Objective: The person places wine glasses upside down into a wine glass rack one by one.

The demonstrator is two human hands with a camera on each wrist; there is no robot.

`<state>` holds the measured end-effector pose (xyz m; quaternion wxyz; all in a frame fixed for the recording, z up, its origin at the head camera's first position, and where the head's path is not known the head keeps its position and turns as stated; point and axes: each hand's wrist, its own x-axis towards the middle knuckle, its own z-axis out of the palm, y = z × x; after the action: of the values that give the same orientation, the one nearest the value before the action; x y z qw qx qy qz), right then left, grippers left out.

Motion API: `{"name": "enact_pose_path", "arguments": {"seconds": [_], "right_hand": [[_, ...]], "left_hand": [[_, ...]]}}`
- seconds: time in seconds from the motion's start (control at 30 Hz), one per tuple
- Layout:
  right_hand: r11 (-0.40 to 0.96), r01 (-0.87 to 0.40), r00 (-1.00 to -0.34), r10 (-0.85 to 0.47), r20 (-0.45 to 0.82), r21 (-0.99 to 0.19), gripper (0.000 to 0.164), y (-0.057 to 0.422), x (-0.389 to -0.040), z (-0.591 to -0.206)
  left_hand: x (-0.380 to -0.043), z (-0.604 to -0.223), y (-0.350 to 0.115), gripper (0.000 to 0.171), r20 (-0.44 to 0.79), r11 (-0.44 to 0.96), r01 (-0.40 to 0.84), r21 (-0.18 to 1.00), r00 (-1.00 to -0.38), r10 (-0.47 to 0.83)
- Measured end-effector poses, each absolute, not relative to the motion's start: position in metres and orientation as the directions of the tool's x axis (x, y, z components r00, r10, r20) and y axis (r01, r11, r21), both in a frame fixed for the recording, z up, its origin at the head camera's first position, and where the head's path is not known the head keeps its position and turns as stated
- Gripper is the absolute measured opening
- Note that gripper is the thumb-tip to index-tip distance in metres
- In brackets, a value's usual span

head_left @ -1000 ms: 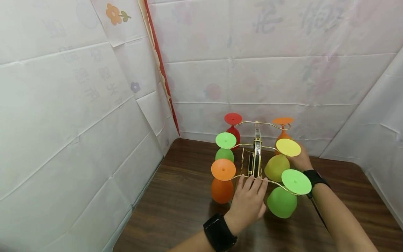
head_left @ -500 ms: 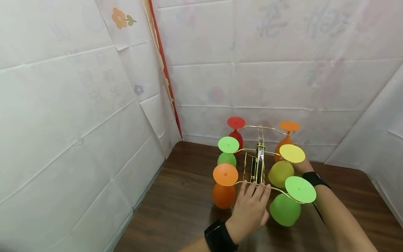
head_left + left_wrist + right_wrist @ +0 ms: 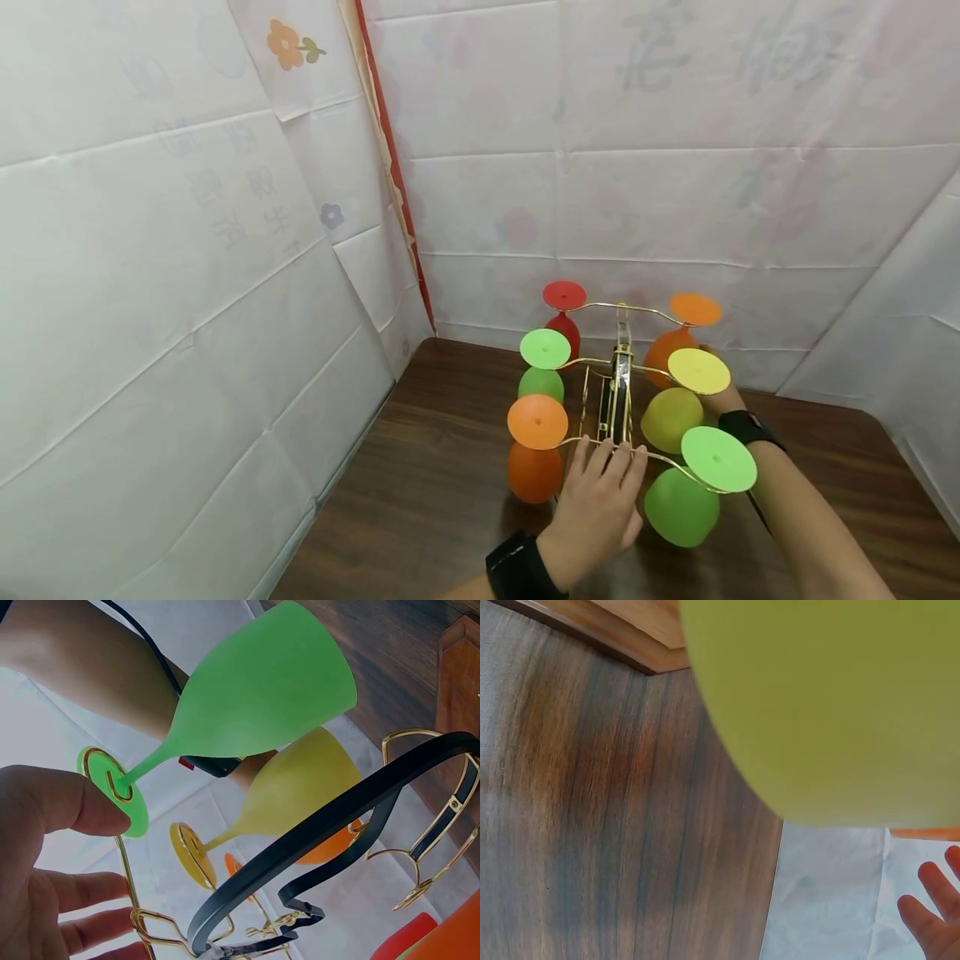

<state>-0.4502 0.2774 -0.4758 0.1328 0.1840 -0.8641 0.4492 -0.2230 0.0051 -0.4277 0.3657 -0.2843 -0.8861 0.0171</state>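
A gold wire goblet rack (image 3: 621,375) stands on the table with several coloured goblets hanging upside down by their bases. The fingertips of my left hand (image 3: 592,517) rest on its front wire arm, between an orange goblet (image 3: 534,471) and a light green goblet (image 3: 681,508). In the left wrist view my thumb (image 3: 82,802) overlaps the green base. My right hand (image 3: 722,398) is at the back right, partly hidden behind the yellow goblet (image 3: 672,421), beside the rear orange goblet (image 3: 666,354). In the right wrist view its fingers (image 3: 939,889) are extended and spread.
A red goblet (image 3: 564,329) and another green goblet (image 3: 542,385) hang on the left side of the rack. The brown wooden table (image 3: 405,467) meets white sheet walls (image 3: 480,200) at the back, left and right.
The rear orange goblet has shifted slightly right on its wire arm, its base now seen more face-on. The rest appears slightly lower in view; my left hand stays at the front wire.
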Motion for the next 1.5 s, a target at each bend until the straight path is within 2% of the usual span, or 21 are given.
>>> {"name": "enact_pose_path", "arguments": {"seconds": [0.2,0.33,0.43,0.5,0.77,0.87,1.07,1.5], "right_hand": [[0.537,-0.384,-0.923,-0.188,0.337,-0.751,0.09,0.285,-0.446,-0.477],[0.541,-0.349,-0.936,-0.162,0.312,-0.765,0.08,0.283,-0.43,-0.476],[0.548,-0.383,-0.922,-0.184,0.34,-0.743,0.073,0.282,-0.418,-0.481],[0.547,-0.386,-0.922,-0.209,0.325,-0.743,0.074,0.285,-0.411,-0.486],[0.673,-0.188,-0.982,-0.141,0.126,-0.716,0.093,0.302,-0.376,-0.491],[0.672,-0.204,-0.979,-0.147,0.143,-0.712,0.091,0.304,-0.361,-0.488],[0.696,-0.219,-0.975,-0.138,0.172,-0.684,0.076,0.309,-0.338,-0.484],[0.699,-0.182,-0.982,-0.102,0.156,-0.691,0.078,0.308,-0.295,-0.477]], "left_hand": [[-0.222,-0.428,0.006,0.059,0.647,0.839,0.492,-0.234,-0.565,0.512],[-0.219,-0.431,0.007,0.059,0.654,0.84,0.491,-0.233,-0.56,0.509],[-0.217,-0.433,0.007,0.059,0.652,0.838,0.5,-0.219,-0.564,0.507],[-0.215,-0.434,0.006,0.059,0.646,0.837,0.507,-0.209,-0.571,0.507],[-0.214,-0.436,0.006,0.06,0.649,0.84,0.501,-0.211,-0.571,0.503],[-0.214,-0.436,0.006,0.06,0.652,0.842,0.497,-0.208,-0.572,0.499],[-0.216,-0.433,0.005,0.06,0.64,0.841,0.502,-0.203,-0.582,0.502],[-0.222,-0.431,0.003,0.059,0.657,0.832,0.52,-0.193,-0.562,0.503]]}}
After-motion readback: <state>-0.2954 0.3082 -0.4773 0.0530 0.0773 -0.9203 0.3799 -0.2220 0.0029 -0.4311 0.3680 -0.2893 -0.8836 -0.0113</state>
